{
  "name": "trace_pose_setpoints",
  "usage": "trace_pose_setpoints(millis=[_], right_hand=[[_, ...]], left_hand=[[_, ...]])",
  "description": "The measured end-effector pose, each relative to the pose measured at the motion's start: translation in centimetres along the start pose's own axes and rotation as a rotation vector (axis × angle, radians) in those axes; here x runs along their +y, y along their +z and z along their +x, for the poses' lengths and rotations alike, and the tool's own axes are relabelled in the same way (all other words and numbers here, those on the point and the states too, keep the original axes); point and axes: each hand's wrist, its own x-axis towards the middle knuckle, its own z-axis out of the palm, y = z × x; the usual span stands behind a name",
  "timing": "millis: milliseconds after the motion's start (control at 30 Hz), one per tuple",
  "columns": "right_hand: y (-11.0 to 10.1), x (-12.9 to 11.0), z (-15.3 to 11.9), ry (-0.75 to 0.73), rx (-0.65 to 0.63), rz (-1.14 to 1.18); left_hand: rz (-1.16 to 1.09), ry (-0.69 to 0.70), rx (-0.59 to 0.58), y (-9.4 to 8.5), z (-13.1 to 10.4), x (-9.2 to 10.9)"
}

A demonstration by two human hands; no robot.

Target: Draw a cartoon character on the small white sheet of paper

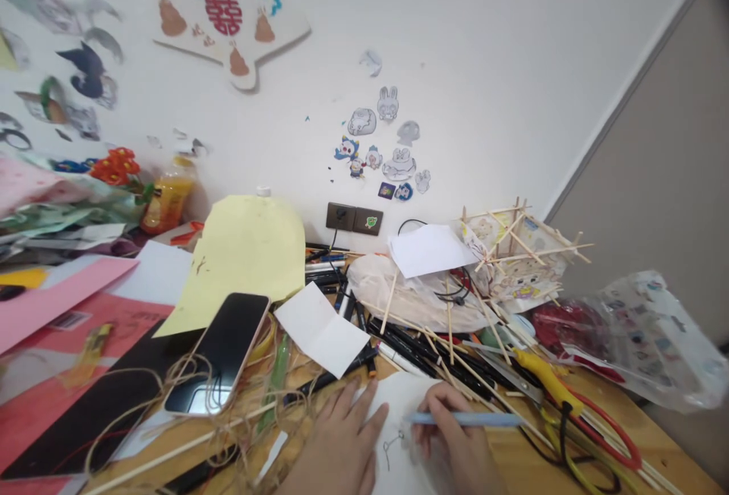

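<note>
A white sheet of paper lies at the bottom centre of the table, with a small dark line drawing on it. My left hand rests flat on the sheet's left side, its fingers spread and holding nothing. Over the right side of the sheet, my right hand is closed around a light blue pen. The pen lies nearly level, its back end pointing right. Its writing tip is too blurred to make out.
Left of my hands are a phone, tangled twine and yellow paper. A folded white card lies ahead. Scissors, black markers, wooden sticks and a plastic bag sit to the right.
</note>
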Motion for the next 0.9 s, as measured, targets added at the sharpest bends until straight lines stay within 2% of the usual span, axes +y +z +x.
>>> trace_pose_setpoints(millis=[133,267,500,633,767,900], right_hand=[[-0.2,-0.7,0.4,-0.052,0.093,0.06],[-0.4,-0.5,0.9,-0.08,0.131,0.007],[-1.1,1.4,1.3,-0.074,0.016,-0.104],[-1.0,2.4,1.2,-0.025,0.057,-0.093],[-1.1,2.7,1.2,0.025,0.001,-0.107],[-1.2,2.4,1.3,0.053,-0.039,-0.144]], left_hand=[[0.039,0.003,-0.021,0.7,0.2,-0.2],[0.087,0.042,0.009,2.1,0.3,-0.7],[0.228,0.116,0.165,4.5,0.2,-1.8],[0.293,0.151,0.279,5.6,0.1,-2.2],[0.32,0.146,0.343,6.5,0.1,-2.5],[0.351,0.162,0.41,6.6,0.4,-2.8]])
